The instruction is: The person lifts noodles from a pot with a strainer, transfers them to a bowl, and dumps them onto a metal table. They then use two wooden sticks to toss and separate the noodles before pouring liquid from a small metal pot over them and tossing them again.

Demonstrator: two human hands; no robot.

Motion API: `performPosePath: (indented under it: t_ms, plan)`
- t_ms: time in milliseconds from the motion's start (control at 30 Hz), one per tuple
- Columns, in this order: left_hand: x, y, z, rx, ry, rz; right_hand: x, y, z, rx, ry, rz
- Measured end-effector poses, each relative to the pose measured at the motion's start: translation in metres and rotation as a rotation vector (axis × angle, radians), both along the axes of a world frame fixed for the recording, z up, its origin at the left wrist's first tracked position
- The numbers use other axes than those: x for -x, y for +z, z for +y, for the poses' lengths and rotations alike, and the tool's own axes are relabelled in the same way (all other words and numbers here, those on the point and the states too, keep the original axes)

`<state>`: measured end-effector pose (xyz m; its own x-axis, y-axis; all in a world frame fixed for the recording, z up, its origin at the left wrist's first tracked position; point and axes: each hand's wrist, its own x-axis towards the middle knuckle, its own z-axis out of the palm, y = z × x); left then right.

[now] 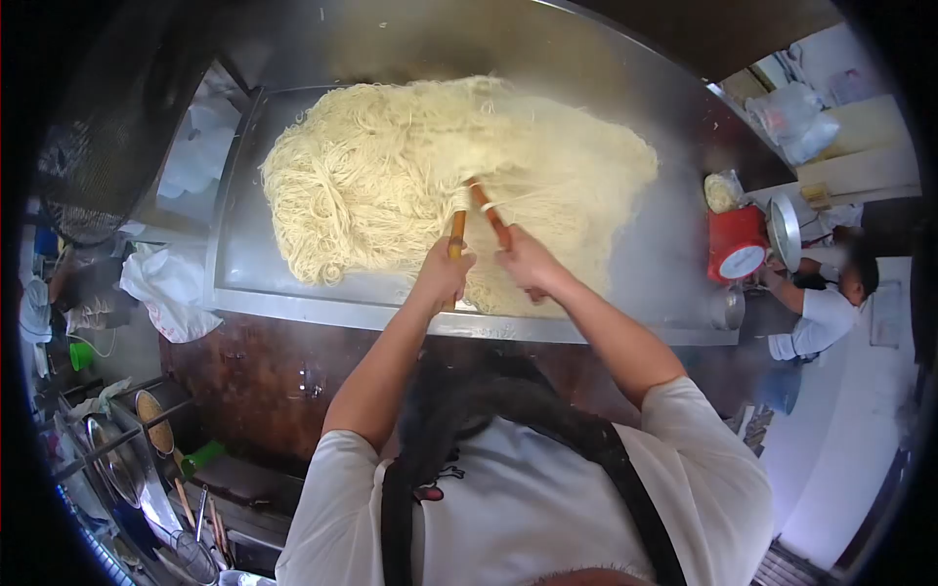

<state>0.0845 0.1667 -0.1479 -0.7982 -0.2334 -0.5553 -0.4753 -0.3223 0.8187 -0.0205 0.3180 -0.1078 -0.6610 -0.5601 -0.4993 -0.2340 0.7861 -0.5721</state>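
A wide mound of pale noodles point(362, 166) lies on a metal tray table point(283, 301), with steam blurring its right half. My left hand point(447, 271) is closed around an upright wooden stick point(458, 230). In my right hand point(530, 264) is a second wooden stick point(491, 215), slanting up to the left. The upper ends of both sticks meet the noodles near the middle of the mound, close together, with strands over them.
At the right stand a red scale point(735, 241) and another person point(826, 313) holding a metal pan point(783, 230). A white plastic bag point(168, 291) hangs at the table's left edge. Strainers and utensils point(191, 532) are at the lower left.
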Motion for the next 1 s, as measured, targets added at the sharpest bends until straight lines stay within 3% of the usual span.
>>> performPosePath:
  t_ms: [33, 100, 133, 200, 233, 300, 333, 367, 433, 500, 567, 633, 700, 733, 767, 800, 833, 867, 900, 967, 1000]
  plan:
    - [0.000, 0.009, -0.005, -0.020, 0.022, -0.029, -0.011, 0.015, -0.029, 0.040, 0.072, 0.060]
    - [-0.001, 0.020, -0.052, -0.139, 0.073, 0.095, -0.021, 0.084, -0.091, 0.009, 0.162, -0.078]
    - [-0.005, 0.032, -0.081, -0.204, 0.150, 0.150, -0.010, 0.044, -0.117, 0.180, 0.223, 0.052]
    - [-0.017, 0.074, -0.120, -0.221, 0.255, 0.217, -0.019, 0.090, -0.164, 0.199, 0.223, 0.090]
    - [-0.020, 0.096, -0.128, -0.237, 0.303, 0.238, -0.016, 0.093, -0.180, 0.180, 0.290, 0.139]
    - [-0.032, 0.088, -0.152, -0.165, 0.252, 0.174, -0.009, 0.124, -0.179, -0.024, 0.238, 0.033]
    - [-0.048, 0.072, -0.173, -0.091, 0.135, 0.109, 0.005, 0.120, -0.163, -0.065, 0.279, 0.067]
    - [-0.070, 0.064, -0.188, 0.245, 0.009, -0.030, 0.022, 0.113, -0.134, -0.105, 0.319, 0.102]
    - [-0.130, 0.107, -0.185, 0.537, -0.185, -0.260, 0.044, 0.117, -0.033, -0.254, 0.458, 0.272]
    - [-0.189, 0.136, -0.184, 0.521, -0.247, -0.347, 0.041, 0.159, 0.088, -0.429, 0.363, 0.236]
    - [-0.231, 0.191, -0.170, 0.433, -0.329, -0.508, 0.029, 0.203, 0.204, -0.370, 0.262, 0.266]
    - [-0.221, 0.207, -0.140, 0.407, -0.445, -0.500, 0.023, 0.232, 0.265, -0.403, -0.026, 0.073]
    - [-0.172, 0.203, -0.084, 0.537, -0.546, -0.510, 0.035, 0.168, 0.321, -0.226, -0.073, 0.136]
    - [-0.136, 0.165, -0.058, 0.653, -0.606, -0.406, 0.043, 0.128, 0.344, -0.133, -0.095, 0.173]
    - [-0.100, 0.127, -0.031, 0.784, -0.661, -0.303, 0.056, 0.097, 0.332, -0.247, -0.120, 0.095]
    - [-0.065, 0.089, -0.005, 0.923, -0.703, -0.204, 0.067, 0.069, 0.309, -0.169, -0.174, 0.015]
    - [-0.020, 0.050, 0.026, 0.900, -0.626, -0.172, 0.078, 0.042, 0.286, -0.092, -0.230, -0.065]
    - [0.020, 0.015, 0.056, 0.949, -0.528, 0.025, 0.089, 0.015, 0.263, -0.018, -0.287, -0.145]
    - [0.066, 0.019, 0.083, 0.862, -0.556, -0.137, 0.104, 0.000, 0.244, 0.054, -0.295, -0.232]
    - [0.106, 0.042, 0.118, 0.608, -0.494, -0.122, 0.112, -0.014, 0.231, 0.414, -0.327, -0.162]
    - [0.107, 0.038, 0.118, 0.647, -0.501, -0.038, 0.114, -0.015, 0.249, 0.426, -0.285, -0.085]
